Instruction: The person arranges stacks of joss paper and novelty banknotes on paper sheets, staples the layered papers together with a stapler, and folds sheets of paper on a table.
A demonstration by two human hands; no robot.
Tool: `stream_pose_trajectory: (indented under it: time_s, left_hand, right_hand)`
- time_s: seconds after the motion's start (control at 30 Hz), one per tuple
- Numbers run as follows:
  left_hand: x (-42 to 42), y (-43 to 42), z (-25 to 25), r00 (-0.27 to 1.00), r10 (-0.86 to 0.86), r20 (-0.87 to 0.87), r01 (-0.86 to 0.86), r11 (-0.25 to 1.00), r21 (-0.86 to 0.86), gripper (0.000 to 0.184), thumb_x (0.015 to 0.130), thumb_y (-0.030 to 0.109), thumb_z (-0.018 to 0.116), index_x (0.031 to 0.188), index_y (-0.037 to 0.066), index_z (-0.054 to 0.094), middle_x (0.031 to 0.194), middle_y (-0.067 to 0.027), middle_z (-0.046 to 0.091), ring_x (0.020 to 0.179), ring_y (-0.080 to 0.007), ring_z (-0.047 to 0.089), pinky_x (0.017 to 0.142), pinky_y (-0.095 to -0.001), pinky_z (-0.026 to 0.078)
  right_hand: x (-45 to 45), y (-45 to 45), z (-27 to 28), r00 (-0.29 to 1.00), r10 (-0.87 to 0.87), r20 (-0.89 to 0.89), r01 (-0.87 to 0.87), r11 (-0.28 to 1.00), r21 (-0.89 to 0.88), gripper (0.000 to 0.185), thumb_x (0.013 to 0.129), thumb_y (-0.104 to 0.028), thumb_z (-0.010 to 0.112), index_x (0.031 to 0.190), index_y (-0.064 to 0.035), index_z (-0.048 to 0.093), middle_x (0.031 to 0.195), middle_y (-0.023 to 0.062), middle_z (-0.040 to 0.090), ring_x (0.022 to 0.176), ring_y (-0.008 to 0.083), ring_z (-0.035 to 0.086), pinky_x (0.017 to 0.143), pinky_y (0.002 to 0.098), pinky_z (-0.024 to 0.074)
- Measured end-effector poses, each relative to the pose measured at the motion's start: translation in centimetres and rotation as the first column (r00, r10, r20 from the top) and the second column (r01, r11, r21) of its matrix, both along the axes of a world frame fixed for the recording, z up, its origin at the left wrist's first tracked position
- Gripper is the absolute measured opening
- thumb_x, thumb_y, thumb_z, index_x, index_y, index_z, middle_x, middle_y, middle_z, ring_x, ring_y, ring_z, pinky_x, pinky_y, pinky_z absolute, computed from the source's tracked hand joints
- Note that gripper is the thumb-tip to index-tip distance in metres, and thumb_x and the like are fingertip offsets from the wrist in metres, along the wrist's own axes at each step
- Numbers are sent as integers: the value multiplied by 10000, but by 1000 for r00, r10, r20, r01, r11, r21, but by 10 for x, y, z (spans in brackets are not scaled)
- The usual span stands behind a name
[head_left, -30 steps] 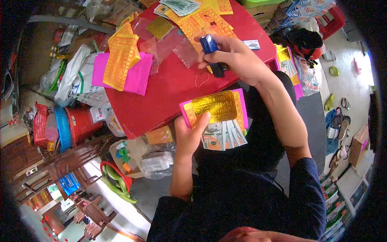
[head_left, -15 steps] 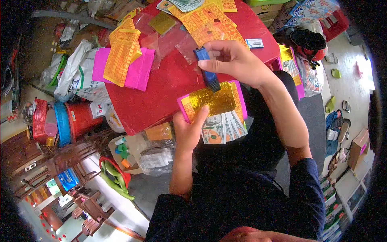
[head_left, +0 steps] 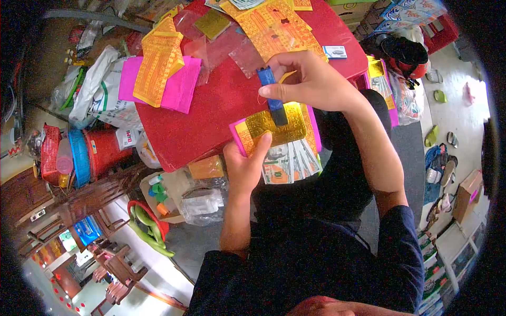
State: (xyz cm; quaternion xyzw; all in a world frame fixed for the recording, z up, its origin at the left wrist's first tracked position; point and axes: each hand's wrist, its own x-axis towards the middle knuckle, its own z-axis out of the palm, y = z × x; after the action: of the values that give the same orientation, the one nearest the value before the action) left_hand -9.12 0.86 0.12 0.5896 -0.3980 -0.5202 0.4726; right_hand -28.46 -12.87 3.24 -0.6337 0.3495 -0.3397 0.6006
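My left hand (head_left: 246, 166) grips a layered stack of papers, thumb on top. The stack has pink sheets, orange printed paper, a shiny gold sheet (head_left: 258, 124) and fanned banknotes (head_left: 291, 162) at its lower edge. Above it, my right hand (head_left: 311, 81) is closed around a blue stapler (head_left: 270, 89), whose dark end lies over the upper part of the gold sheet. Whether the stapler's jaws clasp the edge of the stack cannot be made out.
On the red table (head_left: 205, 126) lie orange printed papers (head_left: 158, 68) over pink sheets (head_left: 185, 95), clear plastic, a gold square (head_left: 212, 24) and a small card box (head_left: 334, 51). A finished-looking paper bundle (head_left: 380, 84) rests at the right edge.
The blue stapler in my right hand has come down from above the table onto the gold sheet. My left hand still holds the stack, shifted slightly up and left.
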Motion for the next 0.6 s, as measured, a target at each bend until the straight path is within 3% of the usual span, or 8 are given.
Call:
stream_pose_trajectory:
  time_s: [0.07, 0.17, 0.47, 0.6]
  left_hand:
    - [0, -1, 2, 1000, -13, 15, 13, 1000, -2, 192, 957, 124, 743, 1067, -31, 721, 971, -28, 743, 855, -81, 656, 765, -277, 523]
    - [-1, -3, 7, 999, -41, 28, 41, 999, -9, 185, 958, 117, 739, 1069, -29, 720, 982, -29, 742, 868, -84, 656, 777, -282, 524]
    - [0, -2, -3, 999, 17, -44, -16, 1000, 12, 184, 957, 117, 739, 1072, -24, 716, 992, -28, 739, 873, -89, 655, 788, -285, 526]
    - [3, -1, -2, 1000, 6, -26, -6, 1000, 11, 194, 957, 124, 742, 1083, -22, 716, 995, -31, 740, 874, -90, 656, 786, -287, 528]
  right_hand:
    - [3, 1, -10, 1000, 21, 0, -21, 998, -51, 332, 891, -296, 832, 899, -13, 658, 700, 3, 631, 700, 65, 586, 636, 283, 490]
    - [4, 4, 0, 983, 116, -144, -119, 993, -11, 352, 935, -231, 791, 1117, 26, 632, 800, 24, 685, 747, 44, 606, 650, 238, 491]
    - [8, 9, -3, 957, 93, -276, -121, 989, -86, 395, 944, -268, 776, 1160, 18, 609, 764, 36, 663, 721, 64, 590, 641, 269, 481]
    - [11, 11, -3, 969, 91, -229, -126, 982, -143, 460, 917, -224, 801, 1258, -7, 582, 846, 37, 657, 796, 70, 601, 669, 270, 488]
